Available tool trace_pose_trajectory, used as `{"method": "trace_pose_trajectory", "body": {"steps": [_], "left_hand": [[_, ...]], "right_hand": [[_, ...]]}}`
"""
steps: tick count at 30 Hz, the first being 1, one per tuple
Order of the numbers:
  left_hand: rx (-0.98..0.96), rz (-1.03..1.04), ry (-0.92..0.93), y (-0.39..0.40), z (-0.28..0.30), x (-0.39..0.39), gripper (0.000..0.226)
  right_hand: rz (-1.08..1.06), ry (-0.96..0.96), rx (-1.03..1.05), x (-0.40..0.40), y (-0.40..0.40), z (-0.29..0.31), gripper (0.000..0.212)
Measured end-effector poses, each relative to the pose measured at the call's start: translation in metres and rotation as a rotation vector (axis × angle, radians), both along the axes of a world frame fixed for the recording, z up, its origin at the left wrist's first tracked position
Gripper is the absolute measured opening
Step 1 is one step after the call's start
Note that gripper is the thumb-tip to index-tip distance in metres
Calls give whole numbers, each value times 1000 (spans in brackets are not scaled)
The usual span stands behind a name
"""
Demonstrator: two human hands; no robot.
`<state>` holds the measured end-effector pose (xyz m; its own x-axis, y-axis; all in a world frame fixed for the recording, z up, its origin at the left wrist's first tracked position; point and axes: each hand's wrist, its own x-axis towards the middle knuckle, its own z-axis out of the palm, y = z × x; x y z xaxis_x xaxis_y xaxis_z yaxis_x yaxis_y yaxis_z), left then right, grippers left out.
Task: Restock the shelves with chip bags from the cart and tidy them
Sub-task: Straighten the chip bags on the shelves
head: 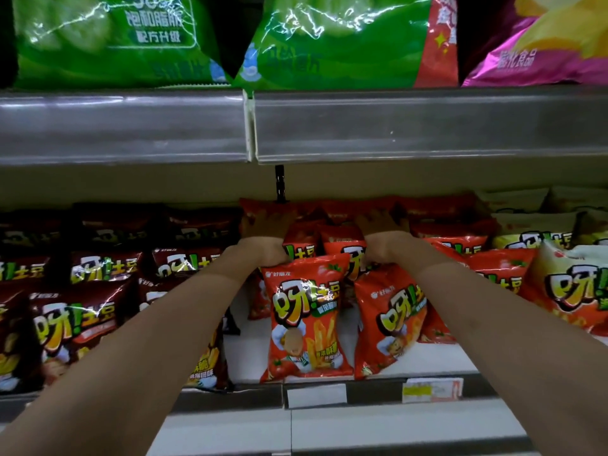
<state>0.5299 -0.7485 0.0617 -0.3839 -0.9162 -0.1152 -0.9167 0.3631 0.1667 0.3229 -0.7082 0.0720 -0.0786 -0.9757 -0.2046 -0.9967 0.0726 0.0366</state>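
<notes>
Left hand: your left hand [268,230] is deep in the shelf, fingers laid over the tops of the red bags [342,238] at the back; they sit in shadow, so you cannot tell whether they are curled round a bag or flat on it.
Right hand: your right hand [383,225] reaches in beside it onto the same red rows; its grip is just as unclear.
Front bags: one red bag [307,319] stands upright at the shelf [460,360] edge between your forearms, with a second red bag [390,319] just right of it, tilted and touching your right forearm.
Left rows: dark brown bags [95,291] fill the shelf left of your left arm.
Right rows: pale yellow bags [572,284] stand right of the red ones.
Shelf above: green bags [108,41] and a purple bag [539,44] sit on the upper shelf.
Rail: a price tag [432,390] is on the front rail below the red bags.
</notes>
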Motion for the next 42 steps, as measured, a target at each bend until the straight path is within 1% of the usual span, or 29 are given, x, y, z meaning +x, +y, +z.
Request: {"method": "trace_pose_trajectory", "body": {"steps": [2, 4, 6, 7, 8, 9, 13, 16, 18, 19, 21, 23, 25, 26, 28, 30, 33, 36, 39, 42], "left_hand": [[-28, -16, -17, 1, 1, -1, 93], [-112, -25, 25, 7, 3, 0, 87], [-173, -55, 93, 18, 5, -1, 69], [-171, -78, 134, 25, 4, -2, 54], [-155, -98, 171, 32, 4, -3, 40], [-143, -120, 195, 37, 3, -5, 32], [-137, -183, 151, 51, 7, -11, 37], [-51, -169, 171, 55, 11, -17, 54], [4, -186, 59, 57, 15, -19, 68], [29, -207, -10, 59, 16, -19, 77], [41, -275, -166, 65, 14, -17, 100], [-6, -323, -295, 69, 7, -13, 115], [-35, -316, -308, 70, 1, -8, 116], [-20, -296, -285, 69, 0, -4, 115], [-2, -258, -262, 68, 2, 6, 113], [-17, -229, -268, 65, 5, 19, 108], [-22, -181, -276, 61, 3, 31, 105], [-19, -144, -256, 58, -1, 34, 102], [2, -131, -194, 55, 0, 34, 96], [34, -140, -136, 55, 1, 34, 91]], "right_hand": [[4, -9, -7, 0, 3, 3, 100], [24, -84, -86, -2, 10, 7, 89], [76, -176, -171, -6, 21, 8, 75], [104, -222, -190, -8, 27, 8, 70], [131, -265, -200, -9, 34, 9, 69], [149, -294, -207, -11, 40, 11, 71], [140, -234, -138, -21, 53, 16, 74], [79, -295, -115, -25, 61, 20, 85], [97, -359, -51, -27, 69, 25, 87], [130, -352, 25, -27, 73, 27, 87], [196, -209, 204, -27, 82, 31, 98], [226, -38, 283, -27, 88, 28, 108], [241, 46, 239, -24, 90, 21, 108], [250, 56, 193, -23, 90, 16, 104], [258, 38, 123, -21, 88, 12, 91], [236, -2, 104, -18, 83, 13, 84], [190, -27, 84, -7, 76, 11, 83], [162, 49, 63, 7, 68, 1, 85], [123, 85, 79, 14, 61, 2, 89], [107, 91, 92, 14, 58, 6, 86]]}}
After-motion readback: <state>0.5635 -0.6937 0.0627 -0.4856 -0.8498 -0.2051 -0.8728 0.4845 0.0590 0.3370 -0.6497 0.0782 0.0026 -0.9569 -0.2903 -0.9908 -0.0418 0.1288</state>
